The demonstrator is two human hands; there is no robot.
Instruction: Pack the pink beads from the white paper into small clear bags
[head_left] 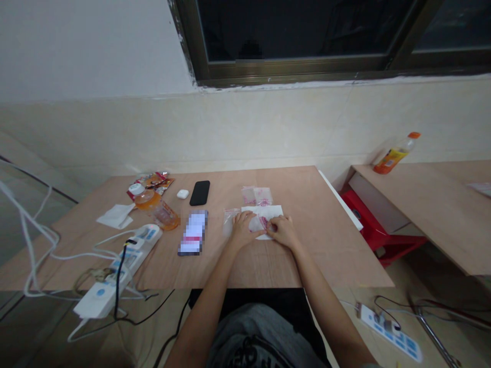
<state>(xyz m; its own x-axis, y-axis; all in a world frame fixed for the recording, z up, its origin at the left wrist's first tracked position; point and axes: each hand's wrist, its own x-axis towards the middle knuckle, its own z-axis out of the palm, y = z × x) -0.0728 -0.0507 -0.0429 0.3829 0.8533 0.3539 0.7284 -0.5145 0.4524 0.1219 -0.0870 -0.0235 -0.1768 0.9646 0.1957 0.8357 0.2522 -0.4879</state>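
On the wooden table lies a sheet of white paper (275, 210), and on it a small clear plastic bag with pink print (263, 222). My left hand (243, 231) rests over the paper's left side, fingers stretched out and pressing down. From the right, my right hand (283, 231) has its fingers curled in a pinch at the printed bag's edge; the fingertips are partly hidden. Another clear zip bag (227, 221) sticks out left of my left hand. Just behind the paper are more pink-printed plastic bags (256, 196), lying flat.
To the left are a lit phone (194, 232), a black phone (200, 193), a white earbud case (183, 194), an orange drink bottle (157, 208), wrappers (153, 180), tissue (115, 216) and a power strip (126, 263) with cables. A second bottle (395, 155) leans on the right-hand table.
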